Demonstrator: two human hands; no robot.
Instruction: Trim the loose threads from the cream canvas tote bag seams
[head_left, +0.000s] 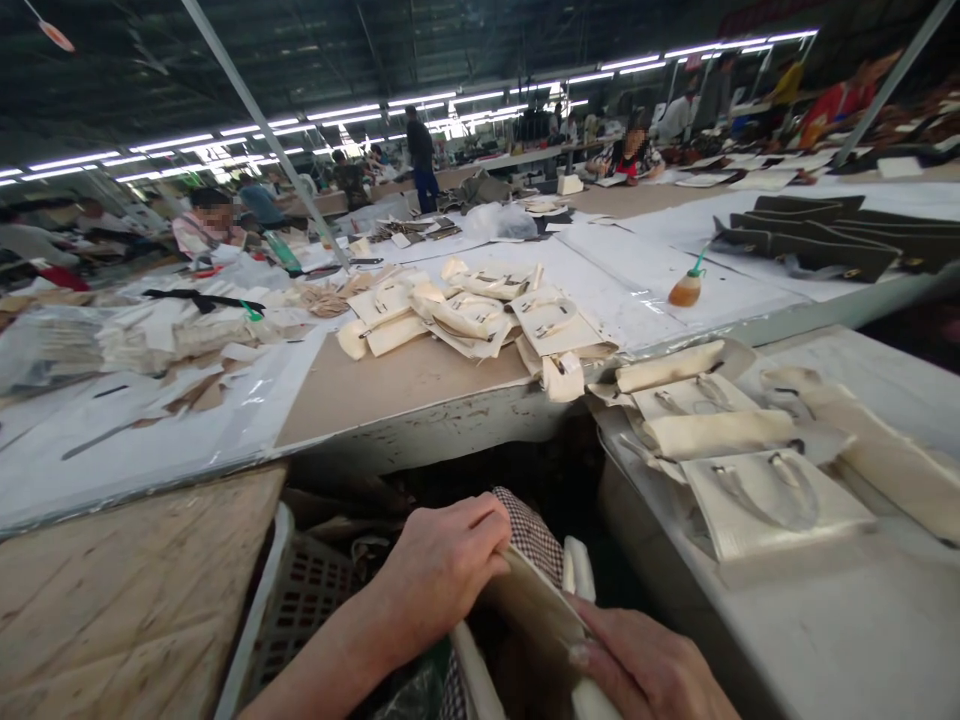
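Note:
Low in the head view, a cream bag stands with its mouth facing up at me. My left hand is closed on the far end of its rim, thumb and fingers pinching the edge. Along the near right part of the same rim, my right hand grips with the thumb inside the opening. A brown-and-white checked cloth shows just behind the bag. The bag's lower part and inside are dark and partly hidden by my hands.
A plastic basket sits at my left beside a worn wooden board. Cream handbags lie on the right table, with more bags on the long worktable. A glue bottle stands there near dark panels. Several people work farther back.

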